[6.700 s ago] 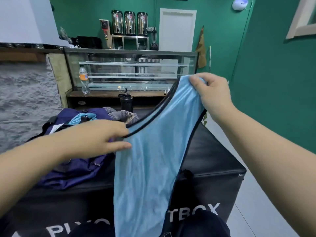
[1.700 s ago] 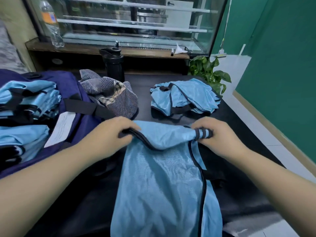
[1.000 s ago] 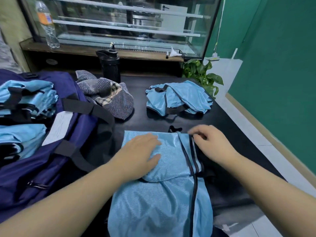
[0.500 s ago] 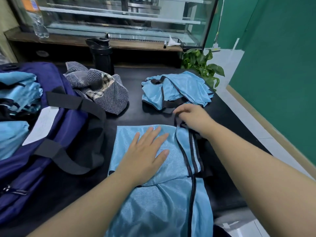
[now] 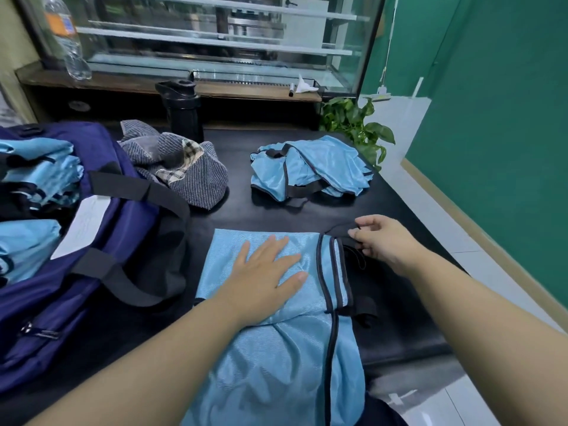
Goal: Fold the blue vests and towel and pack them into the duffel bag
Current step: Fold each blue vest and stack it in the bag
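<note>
A light blue vest (image 5: 276, 348) with black trim lies on the black table, its top part folded over. My left hand (image 5: 264, 278) presses flat on that fold. At the vest's right edge my right hand (image 5: 384, 241) pinches its black side strap (image 5: 338, 227). A second blue vest (image 5: 313, 167) lies crumpled at the back. The grey striped towel (image 5: 184, 170) is bunched up next to the navy duffel bag (image 5: 123, 210), which stands open at the left. Folded blue vests (image 5: 37, 173) lie inside it.
A black bottle (image 5: 181, 112) stands behind the towel. A water bottle (image 5: 66, 41) stands on the wooden ledge of the glass display case (image 5: 215, 41). A green plant (image 5: 356, 124) sits off the table's far right corner. The table's right edge (image 5: 430, 229) drops to the floor.
My left hand has stayed flat on the folded vest. My right hand has drawn back from the vest's top corner to its right side, with the black strap in its fingers.
</note>
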### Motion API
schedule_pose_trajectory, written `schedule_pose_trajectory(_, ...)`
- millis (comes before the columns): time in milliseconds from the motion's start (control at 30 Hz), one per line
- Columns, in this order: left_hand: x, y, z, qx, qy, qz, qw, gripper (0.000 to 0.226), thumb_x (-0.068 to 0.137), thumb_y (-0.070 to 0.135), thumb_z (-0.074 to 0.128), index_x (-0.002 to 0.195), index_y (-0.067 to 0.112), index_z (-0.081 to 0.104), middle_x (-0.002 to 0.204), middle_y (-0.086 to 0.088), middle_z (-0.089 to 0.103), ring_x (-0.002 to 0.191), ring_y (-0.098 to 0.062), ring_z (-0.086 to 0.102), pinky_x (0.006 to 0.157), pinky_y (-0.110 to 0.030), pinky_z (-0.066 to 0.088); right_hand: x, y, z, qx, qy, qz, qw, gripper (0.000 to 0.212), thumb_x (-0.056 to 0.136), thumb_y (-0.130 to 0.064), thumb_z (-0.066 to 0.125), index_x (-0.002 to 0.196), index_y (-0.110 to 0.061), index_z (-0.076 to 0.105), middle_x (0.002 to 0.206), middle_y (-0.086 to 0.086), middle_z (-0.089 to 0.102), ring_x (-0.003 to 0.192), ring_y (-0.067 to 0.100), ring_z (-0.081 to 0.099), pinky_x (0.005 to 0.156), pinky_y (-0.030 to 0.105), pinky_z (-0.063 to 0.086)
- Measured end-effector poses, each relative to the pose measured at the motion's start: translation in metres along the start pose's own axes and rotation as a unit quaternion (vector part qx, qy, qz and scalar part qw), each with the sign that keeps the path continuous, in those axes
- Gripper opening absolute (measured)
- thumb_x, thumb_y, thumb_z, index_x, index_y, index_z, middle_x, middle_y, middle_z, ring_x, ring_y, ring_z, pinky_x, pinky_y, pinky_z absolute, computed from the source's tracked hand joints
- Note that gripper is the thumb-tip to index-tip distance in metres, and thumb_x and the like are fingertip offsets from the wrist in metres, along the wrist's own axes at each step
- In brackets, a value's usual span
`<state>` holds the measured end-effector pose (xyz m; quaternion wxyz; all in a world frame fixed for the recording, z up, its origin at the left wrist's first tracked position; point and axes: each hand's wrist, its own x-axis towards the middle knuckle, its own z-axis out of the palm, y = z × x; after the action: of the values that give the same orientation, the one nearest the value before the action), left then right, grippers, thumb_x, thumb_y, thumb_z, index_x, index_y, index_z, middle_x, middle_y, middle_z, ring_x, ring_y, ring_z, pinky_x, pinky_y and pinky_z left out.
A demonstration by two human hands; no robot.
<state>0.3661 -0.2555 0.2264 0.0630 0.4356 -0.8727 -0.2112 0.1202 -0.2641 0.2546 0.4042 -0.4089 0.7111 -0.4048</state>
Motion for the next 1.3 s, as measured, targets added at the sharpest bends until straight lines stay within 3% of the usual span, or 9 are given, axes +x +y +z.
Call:
schedule_pose_trajectory(133,-0.018,0.027,0.002,-0.044,-0.007,0.082,0.996,0.057,0.095,0.059,0.025,0.141,0.031,0.042,0.157,0.017,0.018,0.144,0.003,0.0,0.119,-0.03,-0.007,-0.033,0.011,0.002,-0.129,0.06,-0.086,0.986,0.044,0.079,-0.017,0.077,0.111,-0.02,0.047,0.102,-0.005,0.053,0.085,0.013,0.057,0.074,0.023,0.042)
schedule_pose_trajectory(300,-0.041,0.033,0.017,0.009,-0.03,0.071,0.997,0.057,0.1,0.051,0.025,0.152,0.03,0.013,0.158,0.02,0.005,0.144,0.003,-0.004,0.119,-0.027,-0.007,-0.073,0.04,0.005,-0.205,0.021,-0.144,0.968,0.023,0.084,-0.007,0.064,0.08,-0.028,0.055,0.084,-0.011,0.061,0.079,0.01,0.058,0.069,0.013,0.04)
schedule_pose_trajectory(433,-0.043,0.029,0.025,0.085,-0.045,0.058,0.994,0.057,0.102,0.047,0.016,0.152,0.027,0.0,0.158,0.018,-0.009,0.142,0.002,-0.017,0.118,-0.03,-0.013,-0.093,0.045,0.0,-0.313,-0.055,-0.173,0.932,0.047,0.078,0.009,0.044,0.068,-0.032,0.066,0.086,-0.01,0.063,0.09,0.018,0.058,0.078,0.008,0.039)
schedule_pose_trajectory(533,-0.042,0.031,0.027,0.082,-0.044,0.053,0.994,0.055,0.102,0.044,0.015,0.153,0.025,0.003,0.157,0.018,-0.009,0.142,0.002,-0.016,0.117,-0.03,-0.013,-0.102,0.045,0.0,-0.33,-0.096,-0.177,0.922,0.048,0.085,-0.014,0.062,0.065,-0.057,0.056,0.093,-0.022,0.051,0.102,0.013,0.043,0.097,0.029,0.037)
schedule_pose_trajectory(700,-0.035,0.029,0.021,-0.021,-0.051,0.052,0.997,0.046,0.104,0.036,0.023,0.15,0.037,0.021,0.152,0.027,0.003,0.143,0.005,-0.005,0.118,-0.027,-0.008,-0.104,0.044,0.014,-0.253,-0.069,-0.176,0.949,0.011,0.08,-0.052,0.064,0.087,-0.044,0.066,0.101,-0.024,0.062,0.11,0.004,0.046,0.105,0.036,0.034)
schedule_pose_trajectory(900,-0.028,0.018,0.023,-0.109,-0.056,0.063,0.99,0.038,0.103,0.033,0.029,0.135,0.032,0.05,0.153,0.027,0.017,0.141,0.009,-0.001,0.114,-0.021,-0.009,-0.113,0.042,0.025,-0.146,-0.112,-0.203,0.962,0.024,0.081,-0.026,0.072,0.1,-0.039,0.064,0.103,-0.025,0.066,0.103,-0.006,0.056,0.093,0.019,0.042)
schedule_pose_trajectory(1033,-0.025,0.015,0.023,-0.128,-0.067,0.072,0.987,0.037,0.103,0.035,0.031,0.136,0.035,0.049,0.148,0.032,0.015,0.138,0.013,-0.001,0.112,-0.02,-0.01,-0.114,0.037,0.036,-0.023,-0.097,-0.172,0.98,0.018,0.082,-0.009,0.069,0.091,-0.023,0.061,0.072,-0.016,0.059,0.069,0.004,0.052,0.072,0.013,0.041)
schedule_pose_trajectory(1200,-0.025,0.013,0.025,-0.127,-0.071,0.056,0.988,0.036,0.103,0.036,0.032,0.133,0.03,0.052,0.155,0.023,0.015,0.142,0.007,0.0,0.116,-0.023,-0.009,-0.113,0.028,0.04,-0.013,-0.082,-0.135,0.987,0.023,0.083,-0.015,0.071,0.103,-0.019,0.059,0.065,-0.028,0.058,0.051,-0.002,0.042,0.056,0.008,0.037)
schedule_pose_trajectory(1300,-0.027,0.018,0.02,-0.133,-0.074,0.063,0.986,0.037,0.103,0.035,0.032,0.137,0.038,0.046,0.154,0.024,0.016,0.142,0.008,0.0,0.118,-0.027,-0.007,-0.112,0.025,0.039,-0.048,-0.083,-0.131,0.987,0.022,0.082,-0.02,0.073,0.101,-0.017,0.062,0.068,-0.017,0.055,0.051,0.0,0.039,0.054,0.01,0.036)
